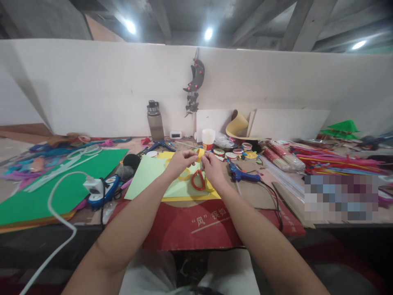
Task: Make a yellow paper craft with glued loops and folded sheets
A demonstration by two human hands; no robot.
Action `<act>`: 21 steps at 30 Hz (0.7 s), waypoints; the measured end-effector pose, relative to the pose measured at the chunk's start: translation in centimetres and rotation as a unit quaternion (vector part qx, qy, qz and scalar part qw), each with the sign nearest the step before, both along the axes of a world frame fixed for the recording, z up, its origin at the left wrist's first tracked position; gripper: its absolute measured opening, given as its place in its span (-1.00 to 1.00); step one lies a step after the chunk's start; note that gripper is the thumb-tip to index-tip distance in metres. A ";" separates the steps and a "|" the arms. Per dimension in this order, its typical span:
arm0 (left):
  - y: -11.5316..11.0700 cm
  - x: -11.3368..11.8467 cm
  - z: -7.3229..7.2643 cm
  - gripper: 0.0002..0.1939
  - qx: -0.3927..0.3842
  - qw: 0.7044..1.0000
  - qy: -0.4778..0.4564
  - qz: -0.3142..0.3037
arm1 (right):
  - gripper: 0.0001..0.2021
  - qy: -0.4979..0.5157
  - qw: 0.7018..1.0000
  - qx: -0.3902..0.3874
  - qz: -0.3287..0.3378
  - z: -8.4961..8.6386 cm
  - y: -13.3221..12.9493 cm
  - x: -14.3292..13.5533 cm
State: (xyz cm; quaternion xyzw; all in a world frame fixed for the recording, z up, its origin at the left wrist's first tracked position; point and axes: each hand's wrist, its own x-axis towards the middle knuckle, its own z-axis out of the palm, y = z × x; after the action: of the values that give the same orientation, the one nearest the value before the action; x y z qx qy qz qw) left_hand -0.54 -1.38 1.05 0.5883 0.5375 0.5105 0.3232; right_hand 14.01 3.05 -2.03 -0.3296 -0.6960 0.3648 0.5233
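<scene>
Held up between my two hands is a small curled yellow paper strip (200, 154). My left hand (183, 160) pinches its left side, and my right hand (213, 167) has its fingers closed on the right side. Just below them, red-handled scissors (193, 183) lie on a pale green paper sheet (147, 176); their blades are partly hidden. A curved yellow paper piece (184, 175) rests on that sheet to the left. Another yellow piece (209, 187) sits beside the scissors, partly behind my right wrist. Yellow paper shows under the green sheet.
A blue glue gun (244, 174) with a black cord lies to the right. Behind stand a paper cup (208, 140) and a grey bottle (155, 123). Green sheets (104, 168) and a blue power strip (104, 194) with a white cable are left. Pipe cleaners (340, 161) lie far right.
</scene>
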 end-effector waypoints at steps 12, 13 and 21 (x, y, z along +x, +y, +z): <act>-0.6 1.0 0.4 -0.88 -0.016 0.999 -0.002 0.035 | -0.76 -0.042 0.998 0.026 -0.043 -0.5 -0.8 -0.4; -0.7 1.0 0.3 -0.91 -0.008 0.999 0.005 0.038 | -0.76 -0.044 0.998 0.026 -0.046 -0.5 -0.8 -0.4; -0.4 0.9 0.3 -0.78 -0.048 0.992 -0.115 -0.021 | -0.75 0.023 0.996 -0.081 0.002 -0.8 0.0 -0.3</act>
State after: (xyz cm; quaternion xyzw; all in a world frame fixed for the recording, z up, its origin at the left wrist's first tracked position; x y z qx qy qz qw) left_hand 0.38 -1.74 1.31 0.5205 0.5078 0.5418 0.4215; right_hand 13.72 3.06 -2.84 -0.3611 -0.6528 0.4288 0.5096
